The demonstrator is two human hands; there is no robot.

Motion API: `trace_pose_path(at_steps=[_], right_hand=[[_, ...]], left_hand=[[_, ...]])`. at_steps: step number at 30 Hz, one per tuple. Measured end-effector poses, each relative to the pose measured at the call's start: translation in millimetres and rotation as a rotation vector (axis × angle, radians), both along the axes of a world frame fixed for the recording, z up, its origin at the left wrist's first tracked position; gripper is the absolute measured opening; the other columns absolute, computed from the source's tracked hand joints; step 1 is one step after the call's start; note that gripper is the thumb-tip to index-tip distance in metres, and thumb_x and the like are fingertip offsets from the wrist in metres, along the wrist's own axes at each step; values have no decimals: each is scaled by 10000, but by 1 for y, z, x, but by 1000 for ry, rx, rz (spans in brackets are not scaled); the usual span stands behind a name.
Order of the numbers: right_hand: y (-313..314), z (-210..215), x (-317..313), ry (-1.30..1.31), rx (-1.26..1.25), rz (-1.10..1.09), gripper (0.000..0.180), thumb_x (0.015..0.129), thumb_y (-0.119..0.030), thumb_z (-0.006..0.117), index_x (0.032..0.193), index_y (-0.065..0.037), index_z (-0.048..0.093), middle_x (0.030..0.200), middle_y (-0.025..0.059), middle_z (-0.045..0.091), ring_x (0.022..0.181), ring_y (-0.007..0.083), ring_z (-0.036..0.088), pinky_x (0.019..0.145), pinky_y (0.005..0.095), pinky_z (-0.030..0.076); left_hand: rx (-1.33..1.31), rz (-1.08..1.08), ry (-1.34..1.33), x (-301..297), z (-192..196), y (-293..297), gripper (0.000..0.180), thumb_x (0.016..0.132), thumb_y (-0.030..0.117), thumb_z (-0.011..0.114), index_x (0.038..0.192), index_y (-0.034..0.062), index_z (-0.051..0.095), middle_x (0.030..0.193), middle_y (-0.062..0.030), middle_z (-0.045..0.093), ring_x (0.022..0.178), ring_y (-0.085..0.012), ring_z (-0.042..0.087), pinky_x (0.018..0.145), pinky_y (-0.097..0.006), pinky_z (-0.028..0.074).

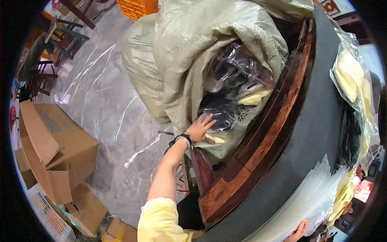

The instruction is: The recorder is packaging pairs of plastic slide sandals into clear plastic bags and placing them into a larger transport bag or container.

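Observation:
My left hand point(200, 128) lies at the mouth of a large woven sack point(173, 60), its fingers spread over a dark item in clear plastic point(219, 119). A dark wristband circles that wrist. Deeper in the sack are more plastic-wrapped dark pieces point(238, 68) and a pale yellow piece point(254, 96). Another pale yellow edge point(216, 137) shows just below my fingers. At the lower right, my right hand point(299, 231) is partly cut off by the frame's edge. Its fingers are closed at the border of a stack of clear plastic bags point(302, 201).
A dark-topped table point(278, 169) with a brown wooden edge point(242, 177) curves beside the sack. Pale yellow pieces in clear plastic point(352, 76) lie on its far right. Cardboard boxes point(72, 141) and a white plastic basket point(50, 215) stand left on the marble floor. An orange crate point(137, 8) sits behind.

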State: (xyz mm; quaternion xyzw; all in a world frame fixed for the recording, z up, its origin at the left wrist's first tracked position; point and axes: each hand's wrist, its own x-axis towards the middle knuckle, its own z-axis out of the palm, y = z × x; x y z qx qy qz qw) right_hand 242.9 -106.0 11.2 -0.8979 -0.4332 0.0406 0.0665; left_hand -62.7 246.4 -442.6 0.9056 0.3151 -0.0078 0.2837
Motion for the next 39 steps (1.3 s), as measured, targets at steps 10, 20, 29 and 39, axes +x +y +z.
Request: trace_pose_path(at_steps=[10, 20, 29, 39], right_hand=[[10, 3, -11, 258, 152, -324, 166, 884, -131, 490, 973, -6, 554, 712, 54, 494, 552, 134, 433, 489, 252, 365], [12, -8, -15, 508, 410, -581, 184, 921, -255, 485, 932, -87, 561, 593, -34, 436, 425, 44, 332, 383, 182, 259], [8, -8, -15, 528, 432, -539, 162, 938, -195, 448, 964, -85, 564, 596, -26, 447, 422, 48, 334, 382, 183, 268], [-3, -7, -11, 597, 388, -533, 159, 924, -196, 472, 1005, -109, 577, 716, 14, 547, 532, 81, 494, 483, 210, 411]], left_hand=[[-36, 16, -82, 2, 14, -8, 1035, 540, 235, 720, 1427, 144, 194, 1482, -196, 98, 1318, -413, 218, 980, -555, 305], [-52, 225, -61, 25, 2, -13, 937, 644, 278, 735, 1395, 73, 213, 1466, -130, 177, 1284, -348, 296, 1038, -485, 302], [299, 117, 48, 29, -20, -15, 633, 826, 104, 481, 1410, 147, 238, 1458, -124, 225, 1178, -333, 433, 914, -554, 416], [319, 44, -55, 24, -6, 15, 529, 749, 52, 509, 1266, -6, 413, 1149, -127, 546, 948, -309, 588, 630, -351, 552]])
